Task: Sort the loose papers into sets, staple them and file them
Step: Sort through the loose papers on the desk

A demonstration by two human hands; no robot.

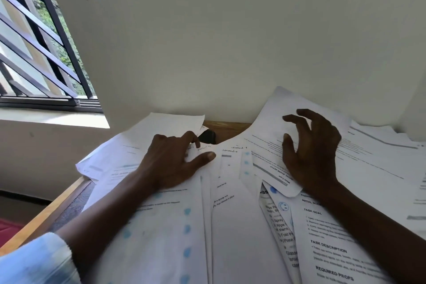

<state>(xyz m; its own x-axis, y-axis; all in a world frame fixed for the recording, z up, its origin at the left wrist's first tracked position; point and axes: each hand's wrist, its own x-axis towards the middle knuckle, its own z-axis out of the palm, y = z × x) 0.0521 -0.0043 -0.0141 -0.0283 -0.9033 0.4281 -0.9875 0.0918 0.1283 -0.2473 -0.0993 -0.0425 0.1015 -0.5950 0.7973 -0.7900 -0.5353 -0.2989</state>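
A plain pale wall [230, 30] fills most of the view, with a few small dark marks high on its left part. To the left a window [34, 41] is set into it, crossed by dark slanted metal bars [53, 18]; green leaves [46, 12] show through the glass. Below the window runs a pale sill [53, 120], lit by daylight. The surface [227, 129] is wooden and meets the wall at the back; along its left side a light wooden rim [41, 217] borders a dark grey speckled strip [73, 205]. A small black object [207, 137] lies near the back edge, too hidden to identify. Something red [9, 226] sits low at the far left, beyond the rim
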